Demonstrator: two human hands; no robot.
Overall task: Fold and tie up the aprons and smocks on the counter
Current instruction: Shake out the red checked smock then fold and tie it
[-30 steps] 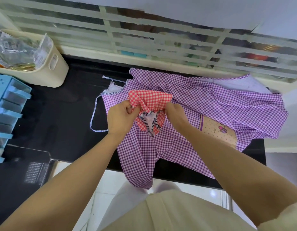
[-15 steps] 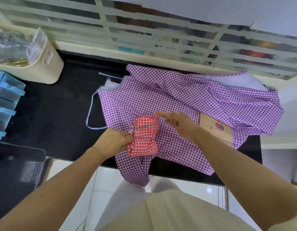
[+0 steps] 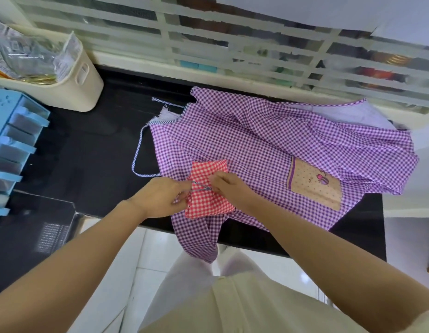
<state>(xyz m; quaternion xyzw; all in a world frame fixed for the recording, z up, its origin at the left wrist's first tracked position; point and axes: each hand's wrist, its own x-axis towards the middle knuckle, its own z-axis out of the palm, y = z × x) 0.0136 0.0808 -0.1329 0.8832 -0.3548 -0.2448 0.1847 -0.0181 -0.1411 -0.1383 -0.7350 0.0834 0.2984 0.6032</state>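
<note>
A: What was shown of the surface?

B: A black tabletop (image 3: 93, 150) was shown below a barred window (image 3: 208, 44). A cream bin (image 3: 71, 92) filled with clear packets and a blue drawer rack (image 3: 13, 140) were set at its left end.

A: And where was the cloth found?

B: A purple checked apron (image 3: 268, 145) was spread across the right part, with one corner hung over the near edge. Its tan pocket (image 3: 314, 186) was turned upward, and a striped strap loop (image 3: 138, 150) was laid on the bare black just beside it. A red checked bundle (image 3: 208, 200), folded small, was rested on the apron near the front edge.

A: How were the hands placed?

B: A striped tie (image 3: 200, 187) was drawn across the bundle's middle. Its left end was pinched by the left hand (image 3: 160, 198) and its right end by the right hand (image 3: 230, 186) — each grip was closed on the tie, fingertips pressed together, and both hands were laid against the bundle.
</note>
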